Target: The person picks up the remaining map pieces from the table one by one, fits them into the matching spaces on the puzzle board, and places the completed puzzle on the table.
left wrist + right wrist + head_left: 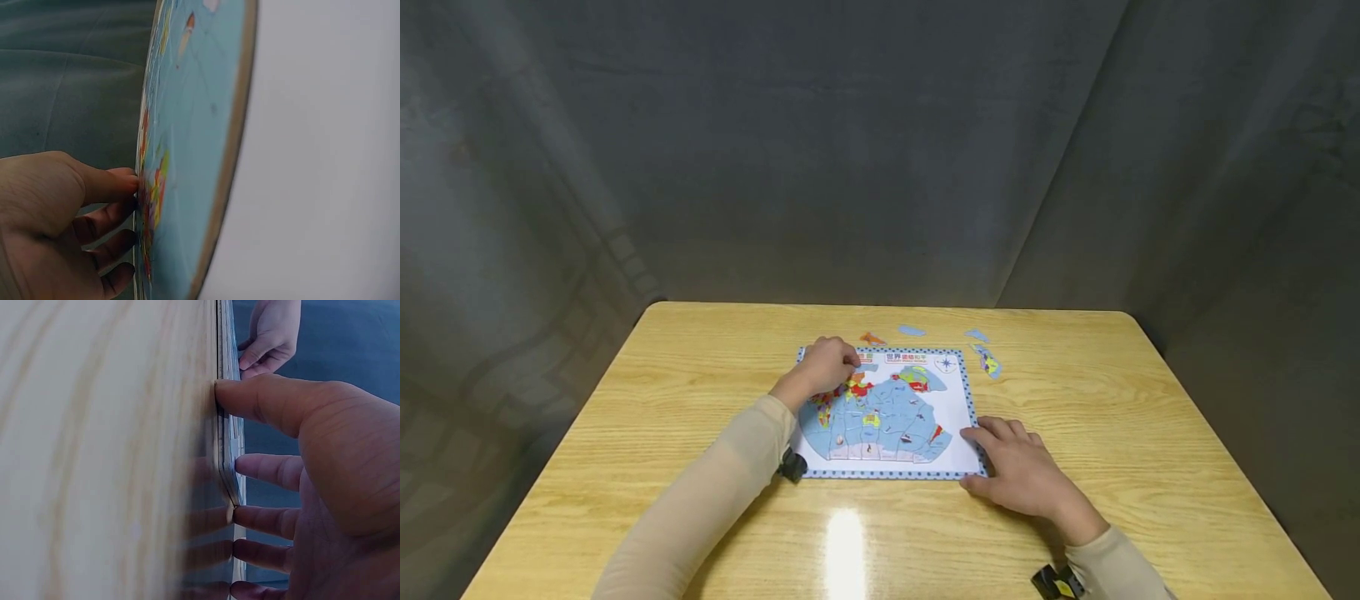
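A world-map jigsaw puzzle [956,402] with a dotted blue border lies flat, its blue oval largely filled with pieces. My left hand [826,364] is over the upper left of the map. In the left wrist view, its thumb [119,185] and fingertips touch the colourful land area, and no piece shows between them. At the lower right corner my right hand [1018,467] rests with fingers spread. The right wrist view has its thumb [262,403] at the board's edge and the other fingertips on the board and near the tabletop. White backing shows at the map's upper part.
Past the board's far edge lie an orange piece [872,339] and a blue piece [912,331]. Another blue piece [977,335] and a multicoloured piece [987,361] lie off its upper right. The wooden table [1120,400] backs onto a dark grey curtain [880,167].
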Demonstrator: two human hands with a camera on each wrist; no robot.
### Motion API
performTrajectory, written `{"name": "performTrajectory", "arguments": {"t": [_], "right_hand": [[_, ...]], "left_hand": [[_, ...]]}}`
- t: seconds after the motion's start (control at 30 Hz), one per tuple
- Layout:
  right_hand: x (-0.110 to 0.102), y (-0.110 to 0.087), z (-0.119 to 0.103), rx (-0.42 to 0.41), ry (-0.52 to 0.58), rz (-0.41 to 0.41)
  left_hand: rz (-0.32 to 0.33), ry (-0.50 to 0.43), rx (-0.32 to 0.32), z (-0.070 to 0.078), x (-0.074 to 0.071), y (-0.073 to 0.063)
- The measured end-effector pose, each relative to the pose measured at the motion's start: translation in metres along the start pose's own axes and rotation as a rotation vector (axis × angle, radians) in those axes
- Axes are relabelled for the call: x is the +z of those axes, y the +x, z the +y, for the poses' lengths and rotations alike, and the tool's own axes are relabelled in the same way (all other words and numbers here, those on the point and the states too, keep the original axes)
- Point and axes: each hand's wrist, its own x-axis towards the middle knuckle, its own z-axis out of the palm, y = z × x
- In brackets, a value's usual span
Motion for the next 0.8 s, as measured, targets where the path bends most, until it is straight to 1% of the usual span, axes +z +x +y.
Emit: {"name": "performTrajectory", "arguments": {"t": [0.23,0.33,0.43,0.57,0.67,0.8], "right_hand": [[0.000,-0.001,-0.001,0.000,0.006,0.008],[0.000,0.000,-0.001,0.002,0.006,0.007],[0.000,0.000,0.000,0.003,0.005,0.009],[0.000,0.000,0.001,0.003,0.006,0.006],[0.002,-0.001,0.001,-0.001,0.013,0.006],[0.003,-0.002,-0.001,0.001,0.014,0.003]], "left_hand": [[-0.019,-0.013,-0.010,0.001,-0.003,-0.001],[-0.010,0.000,-0.004,0.003,-0.004,0.001],[0.005,0.008,0.009,0.006,-0.006,0.006],[0.020,0.005,0.032,0.009,-0.009,0.016],[0.013,-0.030,0.040,0.010,-0.010,0.024],[-0.018,-0.069,0.042,0.010,-0.009,0.032]]}}
